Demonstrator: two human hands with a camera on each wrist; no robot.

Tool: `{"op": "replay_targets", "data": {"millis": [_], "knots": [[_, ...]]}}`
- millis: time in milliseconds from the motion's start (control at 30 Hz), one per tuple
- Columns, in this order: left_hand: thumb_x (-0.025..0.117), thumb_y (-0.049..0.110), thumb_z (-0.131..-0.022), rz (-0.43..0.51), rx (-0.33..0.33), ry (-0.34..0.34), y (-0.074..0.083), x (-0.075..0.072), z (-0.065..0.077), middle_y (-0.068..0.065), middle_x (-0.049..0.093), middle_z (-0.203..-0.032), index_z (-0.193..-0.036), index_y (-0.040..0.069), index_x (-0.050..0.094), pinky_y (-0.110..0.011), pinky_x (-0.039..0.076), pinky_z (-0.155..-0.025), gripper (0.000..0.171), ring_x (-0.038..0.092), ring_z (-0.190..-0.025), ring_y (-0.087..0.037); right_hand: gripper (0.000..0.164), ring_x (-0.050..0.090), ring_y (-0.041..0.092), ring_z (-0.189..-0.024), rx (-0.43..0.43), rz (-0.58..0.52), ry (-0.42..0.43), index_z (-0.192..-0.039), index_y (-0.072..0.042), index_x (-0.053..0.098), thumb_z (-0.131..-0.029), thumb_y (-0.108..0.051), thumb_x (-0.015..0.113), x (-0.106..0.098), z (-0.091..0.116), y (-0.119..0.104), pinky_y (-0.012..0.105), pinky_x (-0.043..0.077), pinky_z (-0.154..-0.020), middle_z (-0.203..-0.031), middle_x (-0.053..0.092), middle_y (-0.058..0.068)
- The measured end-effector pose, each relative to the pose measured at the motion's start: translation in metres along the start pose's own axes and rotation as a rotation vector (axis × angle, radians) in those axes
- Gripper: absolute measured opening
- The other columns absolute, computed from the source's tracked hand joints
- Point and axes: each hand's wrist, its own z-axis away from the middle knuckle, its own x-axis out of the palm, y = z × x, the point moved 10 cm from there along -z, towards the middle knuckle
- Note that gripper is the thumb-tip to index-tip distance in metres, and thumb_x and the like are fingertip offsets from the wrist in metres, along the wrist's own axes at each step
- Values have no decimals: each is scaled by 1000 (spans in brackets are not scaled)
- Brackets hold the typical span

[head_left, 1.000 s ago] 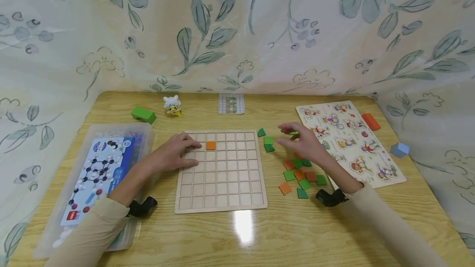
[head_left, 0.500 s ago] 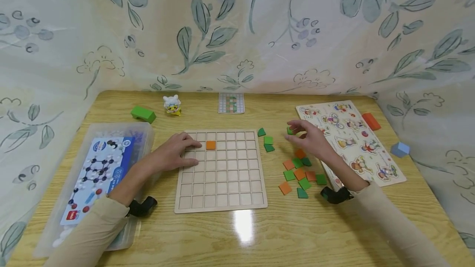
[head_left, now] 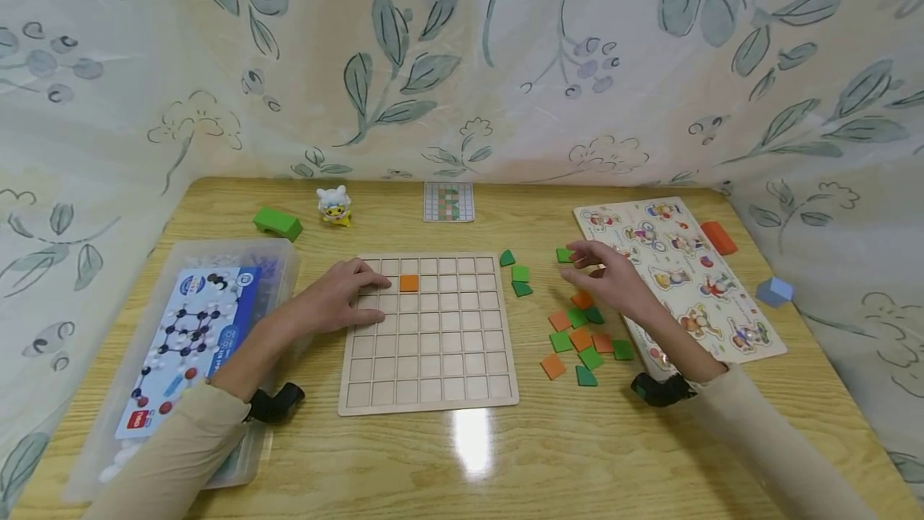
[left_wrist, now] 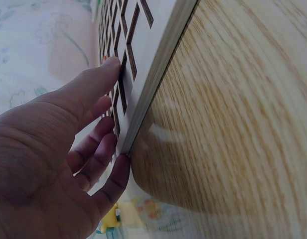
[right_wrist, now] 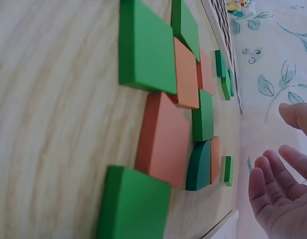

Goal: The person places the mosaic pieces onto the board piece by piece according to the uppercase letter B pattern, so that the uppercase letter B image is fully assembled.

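A pale wooden grid board [head_left: 431,343] lies mid-table, one orange square tile [head_left: 409,283] in an upper cell. My left hand [head_left: 328,295] rests on the board's upper left side, thumb and fingers spread; in the left wrist view its little finger is at the board's edge [left_wrist: 153,84]. Over the table to the right hovers my right hand [head_left: 609,275], fingers loosely bent around nothing. Just beyond its fingertips lies a green square tile [head_left: 564,255]. Below that hand are several loose tiles, among them an orange one [head_left: 581,339] and a dark green quarter-round [right_wrist: 198,167].
A small pattern card [head_left: 448,202] lies behind the board. Left stands a clear plastic box [head_left: 287,283] with a molecule-model lid sheet. A picture puzzle board [head_left: 682,279] lies right. A toy figure [head_left: 335,207], green block [head_left: 277,223], red block [head_left: 718,237] and blue block [head_left: 775,292] stand around.
My right hand has moved right, away from the small green tiles beside the grid board, uncovering the green square tile. The left hand keeps its place on the board.
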Motion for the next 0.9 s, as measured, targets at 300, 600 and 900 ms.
{"op": "replay_targets", "data": {"millis": [300,600,900], "knots": [[74,28,-86,1,8,7,0,0,0,-9,55,-113,-126,9,63,-38,37,-84,45,47,-101,-24,52,58,31,-111,5,13,-4,-138,-5,49,-94,-28,65,0,1,5,21,47,-84,-122,58,18],[73,27,-87,19,4,5,1,-1,1,-10,54,-113,-126,8,63,-37,37,-83,45,46,-100,-24,46,57,34,-109,-10,5,-38,-132,0,54,-93,-20,66,13,-2,3,44,48,-89,-122,59,21],[73,27,-86,6,9,8,1,-1,0,-10,55,-114,-126,9,63,-38,37,-85,45,47,-102,-24,44,56,32,-112,-52,32,-103,-130,-2,57,-93,-24,65,29,-9,-8,46,48,-91,-124,59,19]]}}
